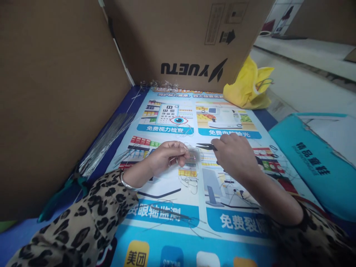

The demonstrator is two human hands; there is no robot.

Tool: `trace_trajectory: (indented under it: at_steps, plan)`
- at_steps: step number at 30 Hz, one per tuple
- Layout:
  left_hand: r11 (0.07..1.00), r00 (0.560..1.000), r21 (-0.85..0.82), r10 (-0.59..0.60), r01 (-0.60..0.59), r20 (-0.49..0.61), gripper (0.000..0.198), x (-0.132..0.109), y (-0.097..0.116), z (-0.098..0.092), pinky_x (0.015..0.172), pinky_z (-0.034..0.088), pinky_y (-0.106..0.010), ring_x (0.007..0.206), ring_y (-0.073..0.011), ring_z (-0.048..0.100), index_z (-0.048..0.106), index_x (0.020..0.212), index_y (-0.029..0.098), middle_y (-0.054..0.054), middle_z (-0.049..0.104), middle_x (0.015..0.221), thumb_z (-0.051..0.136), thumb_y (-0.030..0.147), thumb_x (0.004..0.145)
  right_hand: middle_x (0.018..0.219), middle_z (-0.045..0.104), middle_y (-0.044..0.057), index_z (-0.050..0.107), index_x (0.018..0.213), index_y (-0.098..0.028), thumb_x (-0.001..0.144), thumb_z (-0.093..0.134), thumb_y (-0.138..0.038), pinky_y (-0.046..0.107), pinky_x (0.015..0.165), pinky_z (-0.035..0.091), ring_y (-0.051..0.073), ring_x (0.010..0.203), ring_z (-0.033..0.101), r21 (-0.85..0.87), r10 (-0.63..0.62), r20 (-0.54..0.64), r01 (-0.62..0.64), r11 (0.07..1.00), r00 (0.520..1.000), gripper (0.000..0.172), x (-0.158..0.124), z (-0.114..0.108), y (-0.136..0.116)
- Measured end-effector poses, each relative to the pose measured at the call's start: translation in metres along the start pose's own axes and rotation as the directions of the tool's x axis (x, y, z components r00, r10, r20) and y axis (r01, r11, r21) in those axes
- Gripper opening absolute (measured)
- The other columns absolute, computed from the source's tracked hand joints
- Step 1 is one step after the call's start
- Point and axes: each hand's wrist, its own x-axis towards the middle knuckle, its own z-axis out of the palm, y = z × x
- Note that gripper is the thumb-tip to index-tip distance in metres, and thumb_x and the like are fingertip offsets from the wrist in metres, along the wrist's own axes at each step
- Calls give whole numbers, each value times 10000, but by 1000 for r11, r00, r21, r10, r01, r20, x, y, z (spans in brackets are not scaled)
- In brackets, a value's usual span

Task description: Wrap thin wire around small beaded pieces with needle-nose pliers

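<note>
My left hand (172, 155) pinches a thin piece of bent wire (187, 148) between thumb and fingers, over the middle of the printed poster. Opposite it, my right hand (235, 152) is wrapped round dark needle-nose pliers (205, 146), their jaws pointing left toward the wire with a small gap between. The pliers' handles are mostly hidden in my fist. Below my left hand lies a looped wire piece (190, 184) on the poster. Several loose straight wires (178, 215) are scattered nearer to me.
A bundle of straight wires (104, 142) lies at the left beside teal-handled pliers (66, 191). Cardboard walls (178, 40) rise at the back and left. Wire scraps (164, 85) gather at the back. A yellow bag (246, 87) and a teal shoebox (311, 159) stand at the right.
</note>
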Motion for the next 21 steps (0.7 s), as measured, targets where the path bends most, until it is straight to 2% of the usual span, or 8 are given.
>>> trace_trajectory:
  at_steps: [5,15,21]
  plan:
    - [986,999,-165,-7,13,33,110,2,-1,-4,513,437,-229,480,-71,531,623,733,119,-19,624,686,640,228,733,844,587,89,647,950,-191,859,428,-200,340,700,211,231,830,423,-18,-17,-100,15,1000,995,237,0,3,1]
    - [967,999,-253,-3,13,43,102,3,-1,-1,476,424,-222,453,-58,498,621,721,96,-26,627,701,620,197,732,783,576,76,663,881,-193,821,496,-174,334,701,224,217,787,405,-35,-57,-245,50,998,968,178,0,10,1]
    - [957,996,-289,-8,34,89,88,3,-5,-2,472,396,-202,458,-53,508,607,716,96,-23,622,679,600,174,756,703,564,46,652,846,-197,861,461,-180,318,672,228,192,728,421,6,-127,-292,135,991,948,193,-1,18,-2]
